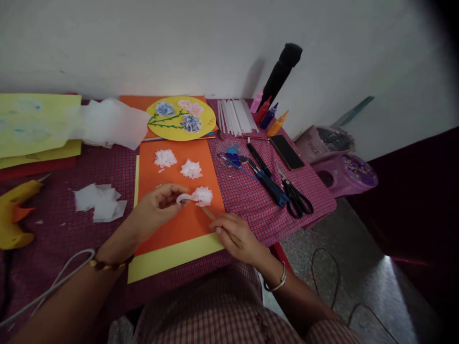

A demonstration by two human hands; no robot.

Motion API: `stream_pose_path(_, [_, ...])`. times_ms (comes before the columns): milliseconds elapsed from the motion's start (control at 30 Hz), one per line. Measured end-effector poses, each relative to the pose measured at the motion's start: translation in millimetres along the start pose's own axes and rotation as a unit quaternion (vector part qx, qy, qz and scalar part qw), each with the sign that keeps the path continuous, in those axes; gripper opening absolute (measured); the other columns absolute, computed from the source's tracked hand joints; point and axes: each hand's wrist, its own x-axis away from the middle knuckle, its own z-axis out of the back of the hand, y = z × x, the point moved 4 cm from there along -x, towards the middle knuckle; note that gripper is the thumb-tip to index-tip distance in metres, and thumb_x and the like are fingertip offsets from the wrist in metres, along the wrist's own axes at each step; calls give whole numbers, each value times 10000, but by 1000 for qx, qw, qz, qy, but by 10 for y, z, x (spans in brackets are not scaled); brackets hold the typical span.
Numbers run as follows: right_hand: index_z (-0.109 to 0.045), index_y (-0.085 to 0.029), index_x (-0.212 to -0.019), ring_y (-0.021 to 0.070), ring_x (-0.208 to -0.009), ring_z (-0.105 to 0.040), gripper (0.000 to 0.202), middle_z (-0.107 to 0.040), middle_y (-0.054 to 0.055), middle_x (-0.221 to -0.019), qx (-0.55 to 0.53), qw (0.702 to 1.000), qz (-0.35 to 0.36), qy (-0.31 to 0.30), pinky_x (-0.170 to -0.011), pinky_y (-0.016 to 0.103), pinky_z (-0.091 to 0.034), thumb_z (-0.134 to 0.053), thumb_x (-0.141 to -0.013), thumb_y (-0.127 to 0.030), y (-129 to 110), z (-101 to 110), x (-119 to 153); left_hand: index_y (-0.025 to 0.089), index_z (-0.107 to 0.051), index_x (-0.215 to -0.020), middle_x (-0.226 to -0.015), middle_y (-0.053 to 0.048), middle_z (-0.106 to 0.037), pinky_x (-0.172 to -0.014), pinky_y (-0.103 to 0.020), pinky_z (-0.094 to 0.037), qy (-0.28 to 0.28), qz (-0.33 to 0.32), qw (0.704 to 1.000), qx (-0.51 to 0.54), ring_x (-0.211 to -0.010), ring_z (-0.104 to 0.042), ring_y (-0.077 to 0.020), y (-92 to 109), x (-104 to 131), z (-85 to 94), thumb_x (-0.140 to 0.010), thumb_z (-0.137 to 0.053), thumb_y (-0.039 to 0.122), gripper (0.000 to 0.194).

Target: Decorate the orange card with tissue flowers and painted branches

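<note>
Between the fingers and thumb of my left hand (158, 208) is a curled white paper piece (184, 197). It reaches toward a white paper flower (202, 195) on the orange sheet (172, 234); whether the two touch I cannot tell. My right hand (236, 235) pinches a thin wooden stick (208, 213), its far end at the lower edge of that flower. Two more fluffy white paper flowers, one on the left (165, 158) and one in the middle (191, 169), lie farther up the sheet. Under the orange sheet shows a yellow sheet (175, 255).
Cut white paper squares (100, 201) and a yellow glue gun (17, 215) lie left. Behind stands a yellow oval card (181, 118) with flowers. Glue sticks (236, 117), paint bottles (278, 124), a phone (287, 152), a cutter (268, 184) and scissors (296, 196) are right.
</note>
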Motion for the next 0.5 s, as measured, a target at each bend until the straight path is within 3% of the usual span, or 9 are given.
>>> stream_pose_path(133, [-622, -218, -1009, 172, -798, -623, 191, -658, 47, -867, -21, 999, -17, 34, -718, 298, -493, -440, -998, -163, 17, 26, -9, 208, -634, -739, -723, 14, -619, -655, -273, -457, -13, -31, 994, -104, -700, -571, -148, -52, 0, 13, -723, -744, 408, 229])
stream_pose_path(233, [-630, -215, -1003, 166, -794, -622, 196, -655, 42, -864, -30, 998, -29, 42, -711, 293, -493, -443, -996, -156, 24, 34, -20, 205, -621, -698, -666, 17, -569, -624, -283, -419, -50, -58, 981, -180, -659, -526, -151, -81, -13, 1, -840, -630, 456, 289])
stream_pose_path(400, [-644, -215, -996, 162, -814, -628, 201, -664, 37, -877, -43, 996, -49, 58, -734, 296, -504, -455, -992, -151, 36, 46, -22, 212, -697, -801, -844, -25, -673, -737, -323, -469, -74, -137, 951, -269, -812, -618, -190, -39, -19, -63, -901, -536, 427, 287])
stream_pose_path(500, [-645, -217, -1016, 162, -819, -629, 200, -663, 38, -889, -57, 996, -52, 55, -730, 295, -504, -457, -994, -152, 36, 45, -22, 230, -723, -862, -867, -27, -715, -733, -322, -488, -97, -140, 943, -286, -819, -654, -196, -45, -29, -145, -887, -539, 389, 244])
